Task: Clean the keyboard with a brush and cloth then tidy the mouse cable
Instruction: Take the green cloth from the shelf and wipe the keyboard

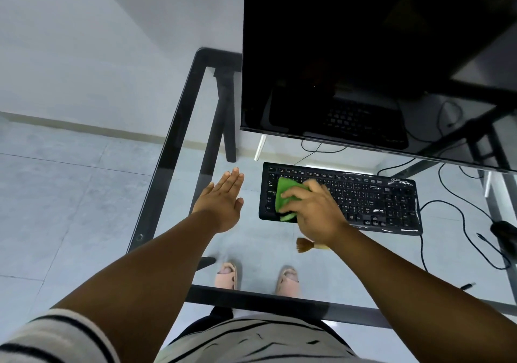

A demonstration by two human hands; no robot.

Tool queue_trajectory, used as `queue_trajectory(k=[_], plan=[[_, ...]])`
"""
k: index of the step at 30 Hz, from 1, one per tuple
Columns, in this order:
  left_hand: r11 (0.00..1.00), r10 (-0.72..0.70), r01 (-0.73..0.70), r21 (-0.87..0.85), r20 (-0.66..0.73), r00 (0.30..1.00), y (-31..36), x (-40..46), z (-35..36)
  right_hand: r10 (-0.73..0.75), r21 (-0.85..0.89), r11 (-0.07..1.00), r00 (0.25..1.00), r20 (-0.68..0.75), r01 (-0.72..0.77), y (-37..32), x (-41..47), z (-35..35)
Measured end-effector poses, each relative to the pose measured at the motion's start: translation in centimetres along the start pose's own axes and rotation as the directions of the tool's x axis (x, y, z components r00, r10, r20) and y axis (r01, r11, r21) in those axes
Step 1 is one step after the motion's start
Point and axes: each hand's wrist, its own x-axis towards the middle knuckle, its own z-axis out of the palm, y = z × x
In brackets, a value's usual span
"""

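A black keyboard (375,199) lies on the glass desk (179,127) under the monitor. My right hand (314,211) grips a green cloth (284,195) and presses it on the keyboard's left end. Left of the keyboard, my left hand (223,197) rests flat on the glass with straight fingers, holding nothing. A small brush (306,245) with brown bristles lies on the glass just in front of the keyboard, its handle hidden under my right wrist. The black mouse (505,234) sits at the far right, its cable (458,217) looping loosely across the glass.
A large dark monitor (349,55) stands over the back of the desk. Other black cables (447,119) trail behind and to the right. Through the glass I see the dark desk frame (223,111), my feet in pink slippers (228,274) and the tiled floor.
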Motion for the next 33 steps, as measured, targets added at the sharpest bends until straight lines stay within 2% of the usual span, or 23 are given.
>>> queue_trajectory(k=[2,3,8,13,15,19,26,33], plan=[[1.000,-0.008,0.008,-0.002,-0.001,1.000,0.1,-0.1,-0.1,0.057,0.058,0.997,0.992,-0.117,-0.050,0.3,0.6,0.2],[1.000,-0.013,0.013,-0.009,-0.002,1.000,0.2,-0.1,-0.2,0.072,0.064,0.996,0.990,-0.122,-0.065,0.0,1.0,0.1],[0.995,-0.065,0.066,-0.073,0.006,0.998,1.2,-0.1,-0.4,0.040,0.010,0.999,0.999,0.025,-0.040,-0.1,0.9,0.7],[0.994,-0.095,0.096,-0.059,0.018,0.995,1.8,-0.2,-0.5,0.140,0.072,0.988,0.985,-0.097,-0.133,1.9,-0.1,0.7],[0.994,-0.095,0.095,-0.054,0.012,0.995,1.8,-0.2,-0.4,0.159,0.095,0.984,0.983,-0.093,-0.150,1.3,0.4,0.6],[0.995,-0.086,0.086,-0.055,0.005,0.996,1.7,-0.1,-0.3,0.066,0.047,0.997,0.998,0.001,-0.066,-0.1,1.0,0.8],[0.995,-0.087,0.087,-0.050,0.005,0.996,1.6,-0.1,-0.3,0.134,0.075,0.989,0.990,-0.054,-0.130,1.5,0.0,0.4],[0.996,-0.078,0.079,-0.047,0.007,0.997,1.6,-0.1,-0.5,0.046,0.053,0.997,0.998,0.032,-0.048,0.5,0.2,0.7]])
